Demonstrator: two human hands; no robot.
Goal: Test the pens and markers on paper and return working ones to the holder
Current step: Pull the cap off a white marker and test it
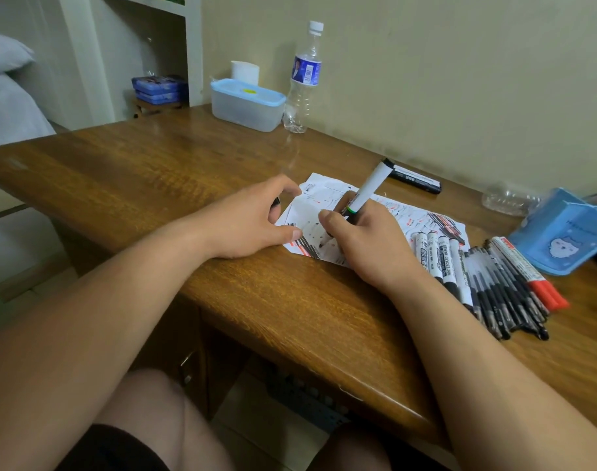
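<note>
My right hand [365, 239] grips a white-barrelled marker [370, 186], its tip down on the scribbled paper [412, 215] near the desk's front edge. My left hand [252, 219] rests on the paper's left edge, fingers curled round a small black cap [276, 202]. Right of the paper lies a row of several whiteboard markers [439, 256], black pens [501, 294] and red markers [531, 273]. The blue pen holder [562, 232] lies tipped on its side at the far right. One black marker [416, 180] lies apart behind the paper.
A wooden desk [154, 178] stands against the wall. At its back are a lidded plastic box [246, 103], a water bottle [303, 79] and a white roll [244, 71]. A crumpled clear bottle [507, 198] lies beside the holder. My knees are under the desk.
</note>
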